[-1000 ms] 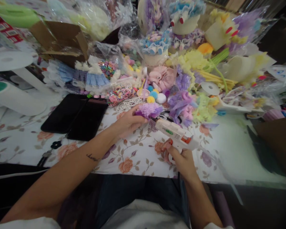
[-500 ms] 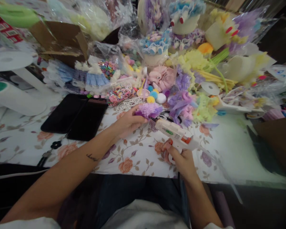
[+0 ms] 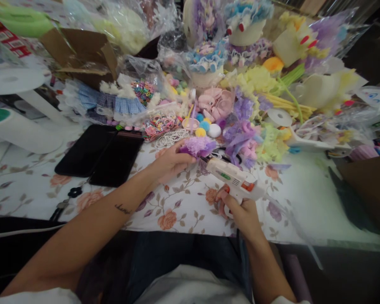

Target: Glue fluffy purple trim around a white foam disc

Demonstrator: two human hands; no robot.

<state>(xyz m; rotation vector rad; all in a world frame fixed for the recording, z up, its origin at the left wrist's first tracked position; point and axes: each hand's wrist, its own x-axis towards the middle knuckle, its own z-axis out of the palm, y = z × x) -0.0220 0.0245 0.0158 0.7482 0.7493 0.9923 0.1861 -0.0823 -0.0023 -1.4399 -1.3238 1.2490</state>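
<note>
left hand [image 3: 173, 163]: grip clamped on purple ruffle [image 3: 197, 146]. right hand [image 3: 243, 212]: grip clamped on glue gun [image 3: 231, 175], nozzle [image 3: 205, 159] just beside ruffle.

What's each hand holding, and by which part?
Left hand: purple ruffled piece, by its left edge. Right hand: glue gun, by its handle.

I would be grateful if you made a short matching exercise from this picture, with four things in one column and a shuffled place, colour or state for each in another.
Things
1. Glue gun
2. Fluffy purple piece
3. Phones
4. Tablecloth

Places, colours, states
A. White, printed with flowers
B. Held in the left hand
C. Black, lying side by side
D. Held in the right hand

Right pairs
1-D, 2-B, 3-C, 4-A
</note>
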